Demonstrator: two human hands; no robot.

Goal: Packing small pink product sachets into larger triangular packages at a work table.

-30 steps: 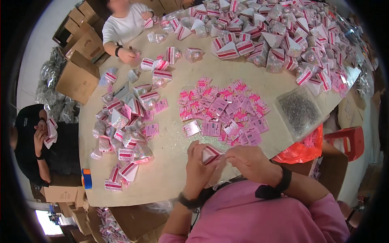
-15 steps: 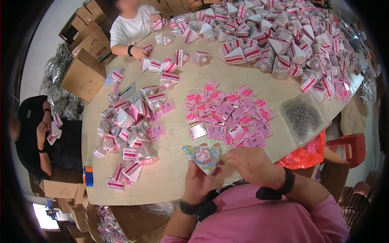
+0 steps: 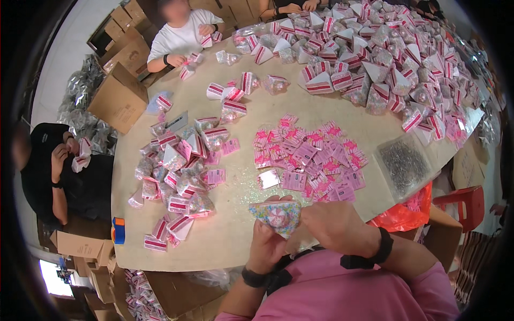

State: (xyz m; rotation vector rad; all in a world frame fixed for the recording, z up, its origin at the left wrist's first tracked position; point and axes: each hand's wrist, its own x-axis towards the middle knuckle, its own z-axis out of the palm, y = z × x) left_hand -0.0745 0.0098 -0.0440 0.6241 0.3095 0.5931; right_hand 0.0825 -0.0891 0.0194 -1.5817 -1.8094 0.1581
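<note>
Just over the table's near edge, my left hand is closed around a toy cake slice, holding it from below. The slice is a wedge with pastel sprinkles and a pink-and-white swirl on top. My right hand is at the slice's right side, its fingers curled and pressed together; what they grip, if anything, is hidden. Beyond both hands lies a spread of pink printed cards. A clear box of small metal pieces stands to their right.
Bagged cake slices are heaped at the left, with a far larger heap at the back right. A blue-and-orange tape roll sits at the left edge. Co-workers handle slices across the table. A red bag hangs near my right arm.
The cake slice has turned in my left hand, its side band now showing at the far edge. My right hand has come against it. The whole view has shifted slightly.
</note>
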